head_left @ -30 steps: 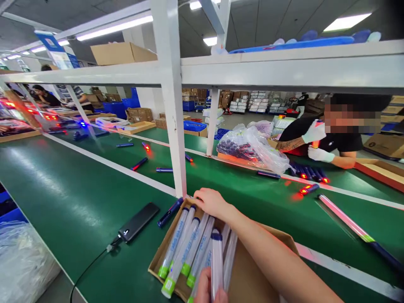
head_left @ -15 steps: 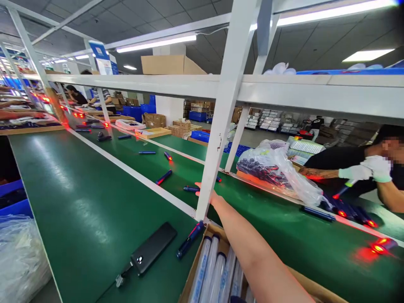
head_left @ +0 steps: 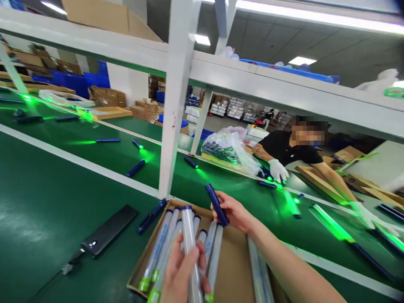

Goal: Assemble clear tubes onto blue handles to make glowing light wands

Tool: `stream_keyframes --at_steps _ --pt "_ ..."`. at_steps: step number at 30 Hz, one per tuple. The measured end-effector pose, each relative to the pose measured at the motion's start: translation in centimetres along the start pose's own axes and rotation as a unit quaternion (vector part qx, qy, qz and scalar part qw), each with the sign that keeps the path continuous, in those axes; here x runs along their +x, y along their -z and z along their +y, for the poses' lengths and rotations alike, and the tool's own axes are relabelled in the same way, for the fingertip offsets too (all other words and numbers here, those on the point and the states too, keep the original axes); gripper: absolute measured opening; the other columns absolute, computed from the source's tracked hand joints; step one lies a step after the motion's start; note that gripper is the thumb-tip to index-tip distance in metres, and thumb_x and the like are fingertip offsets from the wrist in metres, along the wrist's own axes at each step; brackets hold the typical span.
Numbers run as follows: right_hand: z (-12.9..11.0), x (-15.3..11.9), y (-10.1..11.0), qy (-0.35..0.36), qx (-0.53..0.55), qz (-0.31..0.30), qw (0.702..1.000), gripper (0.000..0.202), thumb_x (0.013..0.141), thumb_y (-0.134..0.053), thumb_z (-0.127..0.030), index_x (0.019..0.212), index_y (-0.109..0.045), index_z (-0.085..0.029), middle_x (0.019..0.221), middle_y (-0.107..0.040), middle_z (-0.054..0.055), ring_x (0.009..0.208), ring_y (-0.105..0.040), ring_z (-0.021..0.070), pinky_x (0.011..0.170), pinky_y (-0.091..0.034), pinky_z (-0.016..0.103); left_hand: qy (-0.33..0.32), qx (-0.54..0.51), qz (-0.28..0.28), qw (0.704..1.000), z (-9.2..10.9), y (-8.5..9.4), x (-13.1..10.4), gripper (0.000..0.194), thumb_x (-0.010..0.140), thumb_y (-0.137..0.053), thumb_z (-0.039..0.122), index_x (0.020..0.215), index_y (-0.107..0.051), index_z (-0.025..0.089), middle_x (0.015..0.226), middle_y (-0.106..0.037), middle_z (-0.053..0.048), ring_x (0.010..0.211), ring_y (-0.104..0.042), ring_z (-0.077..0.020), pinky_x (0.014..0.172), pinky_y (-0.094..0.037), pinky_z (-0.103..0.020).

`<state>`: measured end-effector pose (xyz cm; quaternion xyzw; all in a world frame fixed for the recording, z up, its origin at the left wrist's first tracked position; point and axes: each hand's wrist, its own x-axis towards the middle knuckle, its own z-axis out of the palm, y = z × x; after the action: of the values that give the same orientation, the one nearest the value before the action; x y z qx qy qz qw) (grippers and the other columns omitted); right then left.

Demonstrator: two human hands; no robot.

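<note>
Well left of the box (head_left: 235,261), a cable (head_left: 47,285) plugs into a black power bank (head_left: 109,230). Nearer the box, just outside its left rim, lies a spare handle (head_left: 151,216), dark blue. The post (head_left: 173,126) rises at the box's far left corner. Inside the box's left part, the other tubes (head_left: 162,243) lie side by side, most with green ends towards the person.

Over them, the left hand (head_left: 181,269) has its fingers closed part-way round a clear tube (head_left: 188,229), dark-capped end up and away. The tube looks light, stiff and smooth, so it may slip or turn; a light wrap round its middle should serve, as a hard pinch could dent the thin wall.

Above the box's far rim, right of the left hand, the right hand (head_left: 235,210) grips a blue handle (head_left: 217,205) between thumb and fingers, curled to its width, the handle tilted. It seems rigid, a little heavier and sturdier than the tube, best taken round the mid-barrel.

Beyond the box stands a clear bag (head_left: 230,147); farther right is a gloved co-worker (head_left: 288,147). Right of the box, a stick (head_left: 331,223) glows green.
</note>
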<state>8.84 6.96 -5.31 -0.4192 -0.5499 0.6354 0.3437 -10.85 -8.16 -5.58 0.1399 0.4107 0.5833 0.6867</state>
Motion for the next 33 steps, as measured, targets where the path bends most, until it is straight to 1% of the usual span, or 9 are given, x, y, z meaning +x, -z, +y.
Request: stream_keyframes --at_steps 2,5,7,11,15,19,21,24,33 --pt "0.2 -6.2 -0.7 -0.028 0.083 -0.001 0.996 0.050 0.094 -0.063 -0.051 0.133 -0.054 -0.020 0.093 -0.066 0.002 0.069 -0.065 0.0156 0.058 -0.058 0.028 0.005 -0.017 0.016 1.000 1.5 -2.6 0.4 0.041 0.079 -0.088 0.032 0.110 -0.064 0.020 0.082 -0.066 0.000 0.063 -0.062 -0.0133 0.054 -0.056 -0.021" --pt "0.7 -13.6 -2.8 -0.059 0.169 0.000 0.984 0.048 0.090 -0.070 -0.052 0.126 -0.054 -0.023 0.085 -0.063 -0.002 0.052 -0.053 0.0089 0.041 -0.045 0.018 0.003 -0.088 0.029 0.996 2.7 -6.0 1.5 0.008 0.091 -0.069 0.016 0.092 -0.060 0.016 0.074 -0.057 0.001 0.058 -0.055 -0.0096 0.050 -0.052 -0.017" --pt "1.3 -17.3 -4.1 -0.065 0.204 0.001 0.977 0.046 0.090 -0.075 -0.054 0.119 -0.054 -0.024 0.083 -0.063 -0.004 0.046 -0.049 0.0069 0.037 -0.043 0.017 0.017 -0.146 0.010 0.989 2.4 -7.7 2.3 0.014 0.100 -0.058 0.017 0.086 -0.057 0.016 0.074 -0.053 0.002 0.053 -0.050 -0.0075 0.043 -0.044 -0.014" --pt "2.8 -22.1 -5.8 -0.068 0.269 0.021 0.960 0.044 0.096 -0.074 -0.055 0.119 -0.061 -0.019 0.091 -0.065 0.001 0.062 -0.062 0.0113 0.049 -0.056 0.022 0.018 -0.189 0.004 0.982 0.1 -9.7 2.6 0.028 0.108 -0.054 0.032 0.085 -0.056 0.016 0.075 -0.053 0.002 0.052 -0.049 -0.0064 0.040 -0.040 -0.013" --pt "3.9 -24.7 -6.7 -0.090 0.320 0.090 0.939 0.059 0.091 -0.080 -0.057 0.132 -0.060 -0.019 0.083 -0.066 0.000 0.055 -0.057 0.0102 0.044 -0.049 0.020 -0.009 -0.181 0.003 0.983 -2.3 -10.5 2.0 0.029 0.108 -0.055 0.036 0.086 -0.056 0.017 0.072 -0.052 0.003 0.054 -0.050 -0.0070 0.044 -0.042 -0.013" --pt "4.4 -26.3 -7.4 -0.175 0.339 0.139 0.914 0.080 0.081 -0.089 -0.062 0.141 -0.053 -0.024 0.085 -0.070 0.001 0.059 -0.061 0.0105 0.047 -0.044 0.017 -0.019 -0.190 0.006 0.982 -3.7 -11.0 1.3 0.028 0.107 -0.058 0.040 0.090 -0.056 0.018 0.074 -0.052 0.003 0.052 -0.049 -0.0077 0.042 -0.041 -0.015" --pt "4.7 -26.7 -7.6 -0.180 0.333 0.132 0.916 0.084 0.076 -0.092 -0.065 0.139 -0.054 -0.024 0.085 -0.070 0.000 0.061 -0.063 0.0123 0.052 -0.051 0.022 -0.019 -0.201 0.001 0.980 -4.0 -11.1 0.9 0.026 0.109 -0.054 0.037 0.091 -0.056 0.019 0.077 -0.054 0.003 0.054 -0.051 -0.0076 0.042 -0.041 -0.014" --pt "5.1 -26.7 -7.8 -0.144 0.282 0.118 0.941 0.080 0.078 -0.086 -0.072 0.133 -0.058 -0.021 0.081 -0.069 -0.001 0.055 -0.061 0.0132 0.055 -0.056 0.029 -0.015 -0.193 -0.018 0.981 -4.5 -11.2 0.3 0.024 0.110 -0.049 0.037 0.095 -0.056 0.020 0.079 -0.053 0.003 0.055 -0.052 -0.0070 0.041 -0.040 -0.014" --pt "4.9 -27.6 -8.8 -0.248 0.186 0.180 0.933 0.106 0.066 -0.074 -0.095 0.148 -0.048 -0.033 0.089 -0.065 0.000 0.051 -0.052 0.0094 0.040 -0.032 0.018 -0.067 -0.158 -0.068 0.983 -5.3 -10.8 -0.2 0.024 0.102 -0.066 0.045 0.100 -0.057 0.023 0.076 -0.046 0.005 0.056 -0.045 -0.0078 0.039 -0.037 -0.013"
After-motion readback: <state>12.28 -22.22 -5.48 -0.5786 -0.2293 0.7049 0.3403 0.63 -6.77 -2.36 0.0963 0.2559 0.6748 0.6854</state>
